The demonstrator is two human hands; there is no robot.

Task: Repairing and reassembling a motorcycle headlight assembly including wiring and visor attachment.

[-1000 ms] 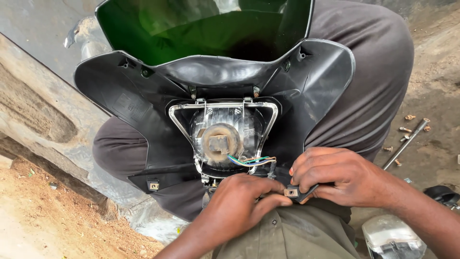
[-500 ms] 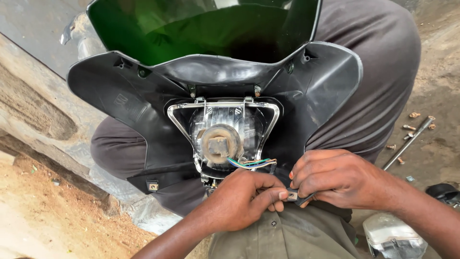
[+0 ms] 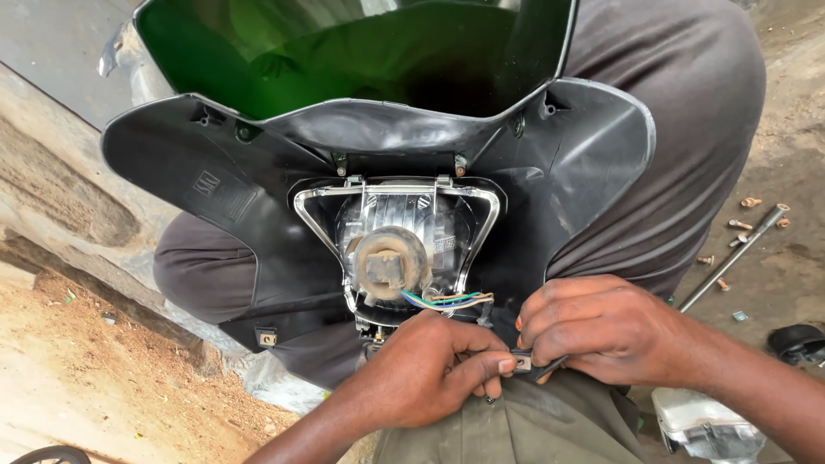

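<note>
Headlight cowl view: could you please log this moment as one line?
left hand: pinching small connector | right hand: pinching same connector | headlight cowl: on lap

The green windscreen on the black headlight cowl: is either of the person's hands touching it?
No. Both the left hand and right hand pinch a small connector at the cowl's lower edge, far from the green windscreen.

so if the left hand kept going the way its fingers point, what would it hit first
The left hand points right, across the lap. First in line is the small connector already at its fingertips, then straight after it the right hand, which grips the same piece. Depth looks about level, though that is hard to judge.
</note>
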